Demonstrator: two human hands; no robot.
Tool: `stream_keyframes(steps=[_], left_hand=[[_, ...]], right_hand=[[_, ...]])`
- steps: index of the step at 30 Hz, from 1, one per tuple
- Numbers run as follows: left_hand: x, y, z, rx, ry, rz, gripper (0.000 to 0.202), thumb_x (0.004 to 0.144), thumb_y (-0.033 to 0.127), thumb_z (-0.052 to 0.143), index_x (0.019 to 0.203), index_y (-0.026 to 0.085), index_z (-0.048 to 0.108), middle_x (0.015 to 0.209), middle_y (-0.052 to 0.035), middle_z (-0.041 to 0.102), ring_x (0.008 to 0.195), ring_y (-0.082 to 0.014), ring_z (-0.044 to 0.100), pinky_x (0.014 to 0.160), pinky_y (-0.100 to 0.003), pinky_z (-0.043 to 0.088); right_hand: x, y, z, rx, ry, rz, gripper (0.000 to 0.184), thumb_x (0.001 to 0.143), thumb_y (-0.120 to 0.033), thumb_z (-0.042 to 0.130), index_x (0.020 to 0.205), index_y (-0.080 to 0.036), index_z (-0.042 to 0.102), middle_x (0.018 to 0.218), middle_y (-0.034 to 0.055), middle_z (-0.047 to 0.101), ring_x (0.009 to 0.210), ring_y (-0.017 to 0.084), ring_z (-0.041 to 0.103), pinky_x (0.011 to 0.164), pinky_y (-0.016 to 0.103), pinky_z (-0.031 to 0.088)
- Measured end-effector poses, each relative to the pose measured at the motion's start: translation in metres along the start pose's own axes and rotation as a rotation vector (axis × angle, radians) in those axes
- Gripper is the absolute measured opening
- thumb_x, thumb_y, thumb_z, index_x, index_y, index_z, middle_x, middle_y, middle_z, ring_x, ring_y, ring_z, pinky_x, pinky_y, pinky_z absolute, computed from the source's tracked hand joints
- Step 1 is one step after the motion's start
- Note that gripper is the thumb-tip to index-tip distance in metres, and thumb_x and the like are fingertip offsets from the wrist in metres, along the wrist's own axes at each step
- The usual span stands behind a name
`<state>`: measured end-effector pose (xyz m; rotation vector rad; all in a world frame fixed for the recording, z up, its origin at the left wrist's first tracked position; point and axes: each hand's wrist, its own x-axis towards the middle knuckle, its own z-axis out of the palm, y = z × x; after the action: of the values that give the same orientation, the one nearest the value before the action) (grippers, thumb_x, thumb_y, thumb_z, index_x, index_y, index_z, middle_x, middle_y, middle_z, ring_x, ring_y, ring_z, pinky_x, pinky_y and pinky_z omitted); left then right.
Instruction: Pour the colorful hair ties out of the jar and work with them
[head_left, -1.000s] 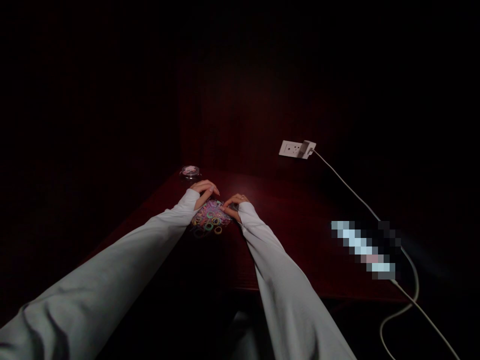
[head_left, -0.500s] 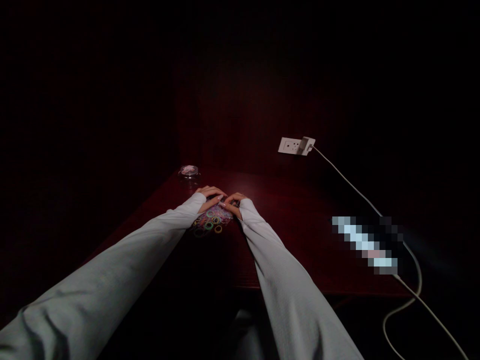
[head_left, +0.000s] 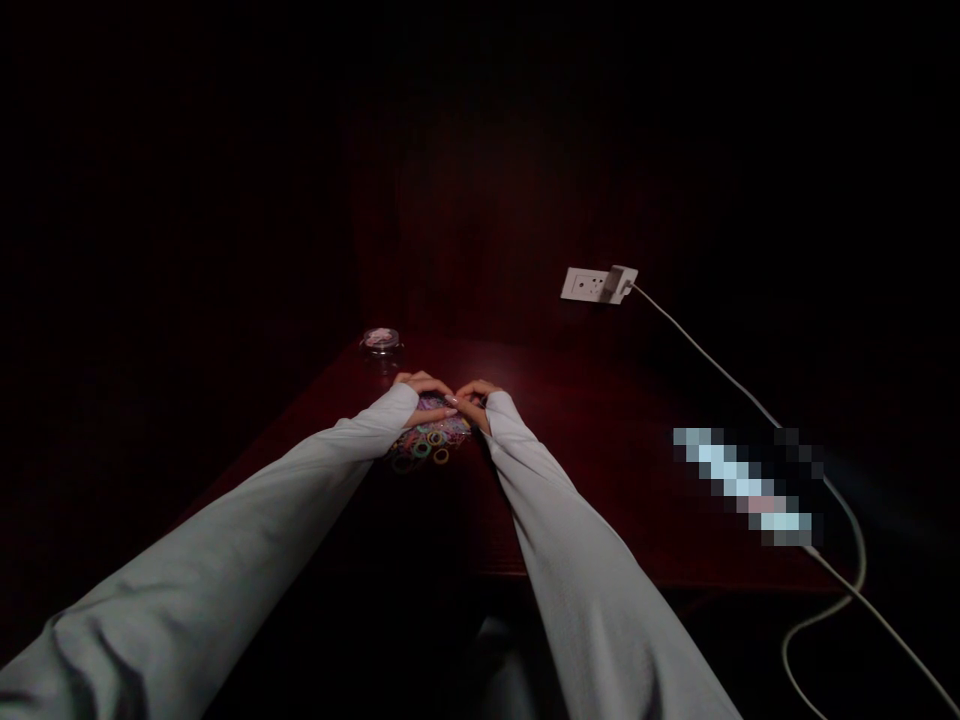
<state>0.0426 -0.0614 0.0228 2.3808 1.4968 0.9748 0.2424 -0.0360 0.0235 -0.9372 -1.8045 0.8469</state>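
Pressing on the far edge of the rubber bands [head_left: 424, 441] heaped on the table [head_left: 600, 450], your left hand [head_left: 426, 386] and right hand [head_left: 474, 396] meet fingertip to fingertip, fingers bent, though I cannot tell whether they pinch anything, and the heap looks unsorted, so you seem barely begun.

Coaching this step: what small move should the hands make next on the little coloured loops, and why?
Probably pinch one loop free: the left hand and right hand rest, fingertips close together, on the heap of small multicoloured elastic loops.
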Motion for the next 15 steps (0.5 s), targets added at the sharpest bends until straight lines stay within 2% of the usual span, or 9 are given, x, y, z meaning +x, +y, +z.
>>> stream_keyframes(steps=[6, 11, 15], left_hand=[[0.000, 0.004, -0.010, -0.019, -0.076, -0.027, 0.043, 0.089, 0.068, 0.072, 0.098, 0.028, 0.083, 0.108, -0.0037, 0.076, 0.106, -0.0246, 0.063, 0.113, -0.047, 0.036], [0.002, -0.005, -0.005, -0.028, -0.037, -0.001, 0.043, 0.087, 0.070, 0.073, 0.092, 0.029, 0.084, 0.102, -0.0029, 0.076, 0.101, -0.0243, 0.064, 0.110, -0.049, 0.037], [0.002, -0.004, -0.004, -0.038, -0.021, 0.006, 0.038, 0.085, 0.065, 0.076, 0.095, 0.029, 0.083, 0.105, -0.0036, 0.079, 0.103, -0.0260, 0.066, 0.107, -0.049, 0.039]], right_hand=[[-0.015, -0.016, -0.008, 0.122, -0.030, 0.007, 0.050, 0.072, -0.069, 0.083, 0.073, -0.021, 0.071, 0.071, -0.0017, 0.060, 0.067, 0.012, 0.048, 0.064, 0.027, 0.040], [-0.017, -0.020, -0.009, 0.166, -0.029, 0.041, 0.054, 0.068, -0.073, 0.083, 0.072, -0.021, 0.069, 0.067, -0.0027, 0.058, 0.063, 0.011, 0.045, 0.061, 0.026, 0.038], [-0.011, -0.017, -0.007, 0.178, -0.028, 0.073, 0.058, 0.062, -0.077, 0.085, 0.068, -0.022, 0.068, 0.061, -0.0040, 0.056, 0.061, 0.011, 0.042, 0.058, 0.026, 0.037]])
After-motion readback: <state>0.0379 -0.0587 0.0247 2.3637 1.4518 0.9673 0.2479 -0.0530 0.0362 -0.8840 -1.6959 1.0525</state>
